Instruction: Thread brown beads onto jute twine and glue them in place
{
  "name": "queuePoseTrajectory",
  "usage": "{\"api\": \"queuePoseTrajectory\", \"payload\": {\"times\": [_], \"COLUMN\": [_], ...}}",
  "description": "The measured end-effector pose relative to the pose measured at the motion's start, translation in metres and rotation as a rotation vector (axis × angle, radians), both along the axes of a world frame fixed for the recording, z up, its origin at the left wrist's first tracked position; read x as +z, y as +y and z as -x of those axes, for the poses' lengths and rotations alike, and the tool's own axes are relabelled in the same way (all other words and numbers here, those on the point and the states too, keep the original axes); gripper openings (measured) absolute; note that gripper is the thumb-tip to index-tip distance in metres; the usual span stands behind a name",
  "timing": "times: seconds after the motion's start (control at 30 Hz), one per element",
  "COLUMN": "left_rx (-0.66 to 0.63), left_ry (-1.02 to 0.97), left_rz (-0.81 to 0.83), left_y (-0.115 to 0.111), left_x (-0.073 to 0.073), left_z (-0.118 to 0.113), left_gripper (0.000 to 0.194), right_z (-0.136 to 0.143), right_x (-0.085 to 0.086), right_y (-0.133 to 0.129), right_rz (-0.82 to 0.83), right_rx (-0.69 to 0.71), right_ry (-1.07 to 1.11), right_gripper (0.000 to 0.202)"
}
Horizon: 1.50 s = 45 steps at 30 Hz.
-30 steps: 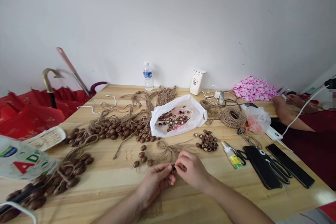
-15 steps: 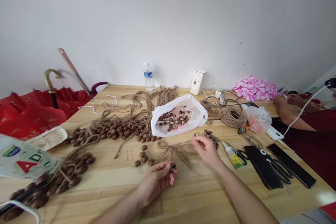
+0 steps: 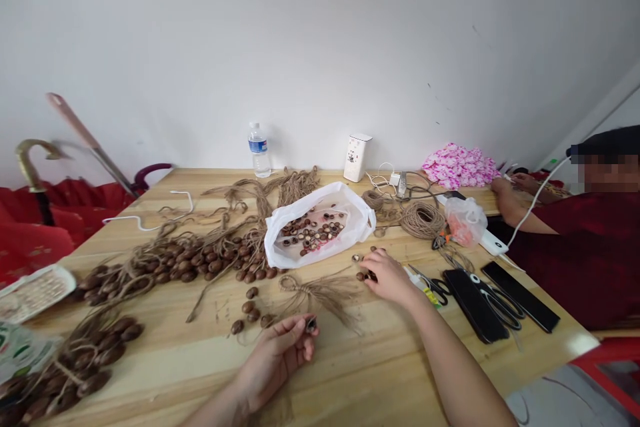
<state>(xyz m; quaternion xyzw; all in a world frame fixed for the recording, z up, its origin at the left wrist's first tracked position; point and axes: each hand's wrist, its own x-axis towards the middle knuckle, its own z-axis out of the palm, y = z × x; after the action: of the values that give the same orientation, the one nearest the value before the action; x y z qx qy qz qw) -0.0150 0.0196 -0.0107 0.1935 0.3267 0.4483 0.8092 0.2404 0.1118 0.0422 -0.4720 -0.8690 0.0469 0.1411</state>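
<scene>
My left hand [image 3: 280, 355] is closed, pinching a hollow brown nut shell [image 3: 311, 325] between thumb and fingers, its dark opening showing. Above the small pile of nut shells [image 3: 359, 276], my right hand [image 3: 393, 278] is spread with thumb and forefinger apart; it partly covers the pile, and I cannot make out whether it touches. Between my hands and the bag lies a looped bundle of twine [image 3: 313, 290] with loose strands fanning right. Several whole brown nuts [image 3: 248, 307] sit left of it. Beyond is an open white plastic bag [image 3: 277, 250] with nut shells inside.
Strung nuts [image 3: 187, 267] on twine fill the left side. On the right lie a glue bottle [image 3: 433, 297], scissors [image 3: 500, 303], a black phone [image 3: 473, 307] and coiled twine [image 3: 423, 220]. A water bottle [image 3: 259, 152] stands behind. Another person [image 3: 575, 247] sits at right.
My right hand has come down from beside the twine strands onto the area of the shell pile. My left hand still holds its shell. The view has turned right.
</scene>
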Motion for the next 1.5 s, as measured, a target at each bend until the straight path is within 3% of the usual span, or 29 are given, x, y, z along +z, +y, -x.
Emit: {"api": "queuePoseTrajectory", "payload": {"times": [0.17,0.3,0.63,0.7,0.8,0.87,1.07,1.27,1.5], "left_rx": [-0.002,-0.002,0.003,0.005,0.025,0.038,0.076,0.096,0.099], "left_ry": [0.004,-0.006,-0.017,-0.027,-0.065,-0.099,-0.152,-0.167,-0.158], "left_rz": [-0.01,-0.012,0.019,0.023,0.023,0.027,0.005,-0.004,0.007], "left_y": [0.0,0.0,-0.001,-0.001,0.0,0.0,0.001,0.002,0.003], "left_x": [-0.001,-0.001,0.002,0.003,0.005,0.005,0.003,-0.001,0.0], "left_z": [0.0,-0.001,0.0,0.0,0.0,0.0,0.0,0.001,0.001], "left_gripper": [0.017,0.018,0.019,0.019,0.018,0.017,0.014,0.013,0.014], "right_z": [-0.004,-0.005,0.011,0.026,0.053,0.066,0.069,0.065,0.067], "right_x": [-0.004,-0.006,0.001,0.002,-0.003,-0.008,-0.007,0.004,-0.001], "right_y": [0.002,0.002,-0.004,-0.017,-0.041,-0.054,-0.058,-0.056,-0.053], "right_rz": [0.023,0.019,-0.009,0.034,0.125,0.115,0.151,0.236,0.197], "right_rx": [-0.029,-0.036,-0.098,-0.039,0.185,0.271,0.409,0.467,0.448], "right_ry": [-0.074,-0.071,0.133,0.202,0.375,0.379,0.297,0.275,0.292], "right_gripper": [0.016,0.017,0.013,0.009,0.011,0.012,0.018,0.021,0.016]}}
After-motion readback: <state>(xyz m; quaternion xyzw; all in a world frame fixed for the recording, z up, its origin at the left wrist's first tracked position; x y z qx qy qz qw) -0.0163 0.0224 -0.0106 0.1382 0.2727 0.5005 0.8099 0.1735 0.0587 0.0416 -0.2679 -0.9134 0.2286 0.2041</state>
